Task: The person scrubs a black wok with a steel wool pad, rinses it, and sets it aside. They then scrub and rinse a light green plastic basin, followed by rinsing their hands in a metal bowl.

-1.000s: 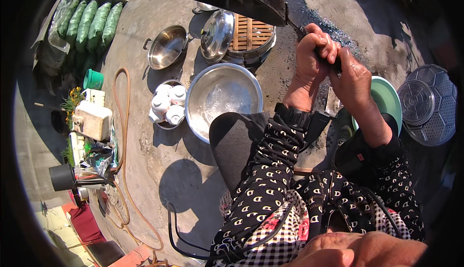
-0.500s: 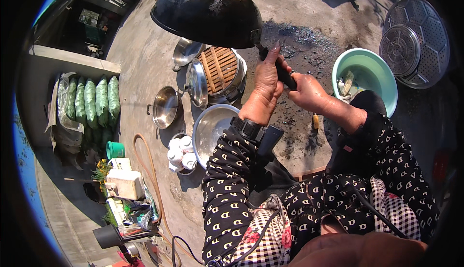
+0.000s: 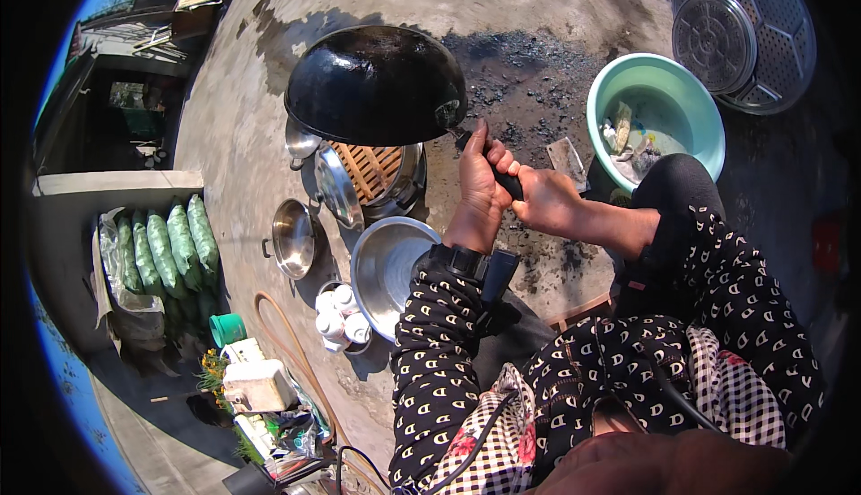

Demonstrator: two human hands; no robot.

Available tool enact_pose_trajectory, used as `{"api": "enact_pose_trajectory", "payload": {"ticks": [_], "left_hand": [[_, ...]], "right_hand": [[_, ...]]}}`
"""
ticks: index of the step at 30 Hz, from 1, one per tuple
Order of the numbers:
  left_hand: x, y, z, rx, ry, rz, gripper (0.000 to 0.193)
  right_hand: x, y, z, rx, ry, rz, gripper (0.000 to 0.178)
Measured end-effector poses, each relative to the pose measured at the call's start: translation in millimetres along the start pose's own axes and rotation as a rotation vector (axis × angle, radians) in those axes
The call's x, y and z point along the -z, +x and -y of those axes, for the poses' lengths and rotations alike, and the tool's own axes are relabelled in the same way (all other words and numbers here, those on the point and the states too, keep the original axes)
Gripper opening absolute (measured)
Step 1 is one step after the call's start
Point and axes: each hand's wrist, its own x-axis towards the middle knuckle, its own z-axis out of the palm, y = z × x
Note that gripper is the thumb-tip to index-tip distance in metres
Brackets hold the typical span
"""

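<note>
We hold a black wok (image 3: pixel 377 82) up off the concrete floor (image 3: pixel 242 109) by its dark handle (image 3: pixel 489 165), both hands clenched around that handle. Our left hand (image 3: pixel 480 186) has its grip wrapped on the handle nearer the pan, thumb pointing up along it; our right hand (image 3: pixel 547 204) closes just behind, touching the left. The wok's bowl hangs beyond and to the left of the hands, its sooty outside turned toward us, tilted, with the rim away from us. It hangs over a round steamer (image 3: pixel 381 172) with wooden slats, against which a shiny lid (image 3: pixel 339 188) leans. Nearer us, just beside the left wrist, sits a large steel bowl (image 3: pixel 386 266); left of it stand a small steel pot (image 3: pixel 294 239) and a dish of white cups (image 3: pixel 341 320). Black soot flecks lie on the floor under and beyond the hands. To the right, near the right forearm, a green basin (image 3: pixel 695 91) holds scraps, and a flat scraper (image 3: pixel 567 159) lies between it and the hands. Metal steamer trays (image 3: pixel 744 33) lie at the far right, well apart. Green sacks (image 3: pixel 166 248) lie along the floor's left edge.
</note>
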Motion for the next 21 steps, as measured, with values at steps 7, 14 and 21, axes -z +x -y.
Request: {"api": "enact_pose_trajectory", "payload": {"ticks": [7,14,21], "left_hand": [[10,-2,-10,-0.009,0.092,0.148,0.040],[6,-34,-39,-0.082,0.240,0.226,0.035],[26,-40,-49,-0.001,0.363,0.133,0.046]], "right_hand": [[-13,-2,5,-0.007,0.082,-0.001,0.042],[1,-2,26,0.309,0.165,0.140,0.059],[197,32,-83,0.481,0.766,-0.123,0.046]]}}
